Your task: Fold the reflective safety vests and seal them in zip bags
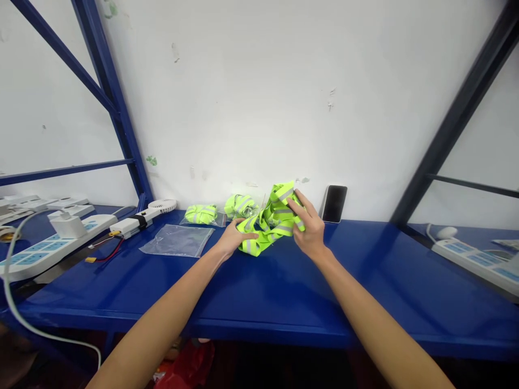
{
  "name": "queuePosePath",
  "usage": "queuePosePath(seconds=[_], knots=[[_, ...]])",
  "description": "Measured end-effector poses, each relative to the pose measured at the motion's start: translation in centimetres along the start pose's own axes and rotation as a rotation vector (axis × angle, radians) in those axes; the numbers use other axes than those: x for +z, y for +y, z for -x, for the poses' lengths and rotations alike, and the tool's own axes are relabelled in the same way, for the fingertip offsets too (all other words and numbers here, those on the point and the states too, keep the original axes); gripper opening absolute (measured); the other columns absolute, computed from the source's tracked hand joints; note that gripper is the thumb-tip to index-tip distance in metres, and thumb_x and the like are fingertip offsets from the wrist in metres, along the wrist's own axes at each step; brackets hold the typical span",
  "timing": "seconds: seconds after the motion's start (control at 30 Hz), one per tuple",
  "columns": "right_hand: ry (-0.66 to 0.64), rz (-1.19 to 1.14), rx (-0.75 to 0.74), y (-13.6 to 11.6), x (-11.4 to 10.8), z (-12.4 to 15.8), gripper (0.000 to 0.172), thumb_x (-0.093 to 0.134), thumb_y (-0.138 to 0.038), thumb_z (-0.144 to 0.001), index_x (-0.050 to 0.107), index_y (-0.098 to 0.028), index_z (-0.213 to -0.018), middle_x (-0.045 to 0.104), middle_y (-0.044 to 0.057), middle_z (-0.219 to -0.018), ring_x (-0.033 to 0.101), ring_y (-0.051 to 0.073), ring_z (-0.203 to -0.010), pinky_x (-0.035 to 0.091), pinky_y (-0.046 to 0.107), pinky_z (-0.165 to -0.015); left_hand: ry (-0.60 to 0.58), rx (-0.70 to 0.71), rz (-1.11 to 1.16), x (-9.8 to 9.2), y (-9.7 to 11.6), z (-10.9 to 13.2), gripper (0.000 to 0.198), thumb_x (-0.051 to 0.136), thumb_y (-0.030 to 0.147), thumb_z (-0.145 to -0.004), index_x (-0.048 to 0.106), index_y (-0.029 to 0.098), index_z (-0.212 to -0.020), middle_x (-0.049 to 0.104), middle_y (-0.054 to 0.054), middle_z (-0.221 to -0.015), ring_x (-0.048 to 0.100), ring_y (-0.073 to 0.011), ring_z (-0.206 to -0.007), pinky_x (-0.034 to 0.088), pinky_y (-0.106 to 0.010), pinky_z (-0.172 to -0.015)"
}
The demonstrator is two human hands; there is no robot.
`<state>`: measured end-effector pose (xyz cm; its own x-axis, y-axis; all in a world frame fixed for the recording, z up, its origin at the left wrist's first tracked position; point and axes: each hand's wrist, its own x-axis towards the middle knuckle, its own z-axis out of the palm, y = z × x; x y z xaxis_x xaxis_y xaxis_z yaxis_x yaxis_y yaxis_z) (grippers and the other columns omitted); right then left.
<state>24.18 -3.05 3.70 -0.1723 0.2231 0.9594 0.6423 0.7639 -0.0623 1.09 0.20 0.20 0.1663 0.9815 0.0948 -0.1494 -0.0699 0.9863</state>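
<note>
Forearms [162,319] extended across the blue steel shelf [284,294], hands on a bunched high-visibility vest [275,219].

Your left hand [235,239] lies palm-down on the vest's lower fold, fingers flat and unclenched. Your right hand [310,224] grasps the upper bunch of lime fabric and reflective tape. The vest sits near the wall, at mid-shelf. Just left of it lie two smaller lime bundles [219,210], and a flat clear plastic bag [176,240] lies nearer you. A smartphone [334,203] leans against the wall just beyond your right hand.

Caution: a wide right-hand movement can topple the smartphone. Dragging the loose fabric leftward can displace the bundles or catch the bag. Further left, a red-and-black wire [107,251] and a power strip [52,246] present a snag risk.
</note>
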Motion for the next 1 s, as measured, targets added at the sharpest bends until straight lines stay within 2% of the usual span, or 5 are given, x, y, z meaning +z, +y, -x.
queuePosePath(seconds=[0.27, 0.43, 0.67, 0.83, 1.0], knots=[[0.048, 0.038, 0.097, 3.3, 0.3, 1.6, 0.065, 0.045, -0.002, -0.081, 0.046, -0.032, -0.139, 0.040, 0.003, -0.149, 0.040, 0.023, -0.136, 0.040, 0.044, -0.109, -0.384, 0.008, 0.427, 1.0, 2.6, 2.0, 0.034, 0.070, 0.011, -0.063, 0.066, 0.009, -0.097, 0.073, -0.011, -0.092, 0.069, -0.0249, -0.088, 0.052, -0.035, -0.084], [-0.110, -0.023, 0.079, 2.4, 1.3, 2.2, 0.064, 0.048, -0.006, -0.083, 0.042, -0.032, -0.141, 0.034, 0.005, -0.152, 0.037, 0.024, -0.138, 0.039, 0.046, -0.109, -0.449, -0.196, 0.505, 1.0, 2.5, 2.5, 0.009, 0.057, 0.021, -0.061, 0.061, 0.014, -0.065, 0.059, -0.002, -0.050, 0.058, -0.0162, -0.048, 0.053, -0.032, -0.063], [-0.250, -0.081, -0.010, 2.5, 1.8, 2.4, 0.066, 0.049, -0.003, -0.083, 0.041, -0.032, -0.142, 0.029, 0.008, -0.154, 0.032, 0.027, -0.140, 0.038, 0.050, -0.109, -0.760, -0.479, 0.247, 1.0, 3.6, 3.7, 0.067, 0.032, 0.074, -0.072, 0.062, 0.015, -0.064, 0.029, 0.002, -0.030, 0.025, -0.0116, -0.029, 0.046, -0.036, -0.050], [-0.371, -0.066, -0.033, 3.7, 1.1, 2.8, 0.078, 0.044, 0.007, -0.075, 0.040, -0.033, -0.142, 0.027, 0.007, -0.155, 0.031, 0.026, -0.140, 0.037, 0.049, -0.109, -0.921, -0.448, 0.028, 0.3, 4.2, 4.8, 0.060, 0.043, 0.065, -0.061, 0.066, 0.013, -0.078, 0.028, 0.001, -0.029, 0.025, -0.0138, -0.029, 0.023, -0.030, -0.036], [-0.437, -0.048, 0.000, 2.5, 1.7, 3.1, 0.079, 0.043, 0.008, -0.074, 0.042, -0.031, -0.142, 0.023, 0.009, -0.155, 0.026, 0.027, -0.142, 0.035, 0.051, -0.110, -0.919, -0.321, -0.024, 0.9, 4.3, 4.8, 0.059, 0.047, 0.060, -0.064, 0.066, 0.009, -0.086, 0.049, -0.005, -0.043, 0.041, -0.0166, -0.036, 0.032, -0.030, -0.043]])
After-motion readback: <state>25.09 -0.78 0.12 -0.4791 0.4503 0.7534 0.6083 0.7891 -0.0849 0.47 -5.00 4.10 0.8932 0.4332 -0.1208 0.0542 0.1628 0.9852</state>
